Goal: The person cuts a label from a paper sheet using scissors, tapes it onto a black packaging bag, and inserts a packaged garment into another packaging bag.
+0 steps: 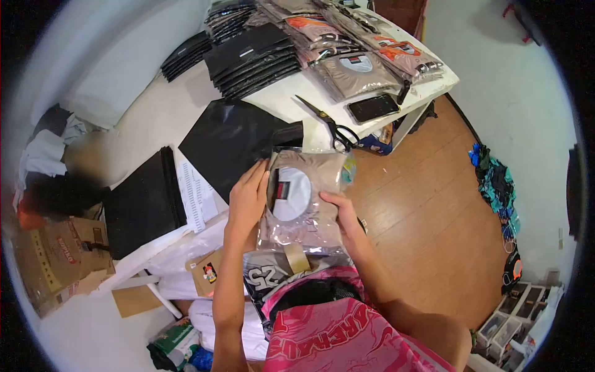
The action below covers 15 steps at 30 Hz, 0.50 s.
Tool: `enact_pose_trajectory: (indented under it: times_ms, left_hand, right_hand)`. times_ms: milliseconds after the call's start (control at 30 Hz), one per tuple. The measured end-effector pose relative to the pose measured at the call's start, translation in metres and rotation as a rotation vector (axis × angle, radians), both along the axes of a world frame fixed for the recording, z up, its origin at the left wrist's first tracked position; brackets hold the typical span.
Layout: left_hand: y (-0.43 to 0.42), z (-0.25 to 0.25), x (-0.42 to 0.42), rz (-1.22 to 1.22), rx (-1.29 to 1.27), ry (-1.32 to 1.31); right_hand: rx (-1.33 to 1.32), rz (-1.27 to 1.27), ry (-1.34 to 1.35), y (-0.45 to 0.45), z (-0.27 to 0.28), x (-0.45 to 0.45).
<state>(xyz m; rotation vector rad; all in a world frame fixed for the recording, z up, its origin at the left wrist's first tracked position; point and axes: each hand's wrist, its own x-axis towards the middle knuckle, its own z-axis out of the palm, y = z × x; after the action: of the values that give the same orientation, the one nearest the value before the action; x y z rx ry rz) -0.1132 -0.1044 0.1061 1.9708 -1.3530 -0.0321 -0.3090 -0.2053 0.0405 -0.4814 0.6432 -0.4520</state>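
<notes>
A folded beige garment in a clear plastic bag (322, 229) is held in front of me at the table's near edge. Its round white neckline patch shows a dark label. My left hand (246, 193) grips the bag's left side, fingers pressed together along the edge. On the other side my right hand (344, 217) is closed on the bag, thumb on top and the other fingers hidden beneath. Just beyond lies a flat black plastic mailer bag (226, 146). Black-handled scissors (328, 122) rest open-bladed near the packet's top right.
Stacks of black mailers (251, 62) and bagged garments (356, 74) cover the far table. A phone (373, 108) lies near its right edge. More black mailers (145, 204) sit left, beside a printed label sheet (195, 195). A cardboard box (65, 260) stands at lower left.
</notes>
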Motion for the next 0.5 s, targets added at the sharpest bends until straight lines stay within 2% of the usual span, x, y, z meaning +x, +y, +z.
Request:
enact_pose_trajectory:
  times_ms: [200, 267, 300, 367, 500]
  left_hand:
    - [0.002, -0.001, -0.009, 0.016, 0.004, -0.039]
    - [0.001, -0.002, -0.011, -0.011, 0.003, -0.05]
    - [0.001, -0.003, -0.013, -0.045, -0.003, -0.062]
    - [0.004, -0.005, -0.016, -0.053, 0.003, -0.065]
    - [0.006, -0.005, -0.018, -0.058, 0.075, -0.035]
  right_hand:
    - [-0.034, 0.012, -0.011, -0.003, -0.007, 0.01]
    - [-0.209, 0.024, 0.013, -0.003, -0.015, 0.008]
    - [-0.207, 0.036, 0.014, 0.0, -0.017, 0.01]
    - [-0.028, -0.11, -0.002, 0.005, -0.02, 0.016]
    - [0.001, -0.157, -0.105, -0.005, -0.012, 0.033]
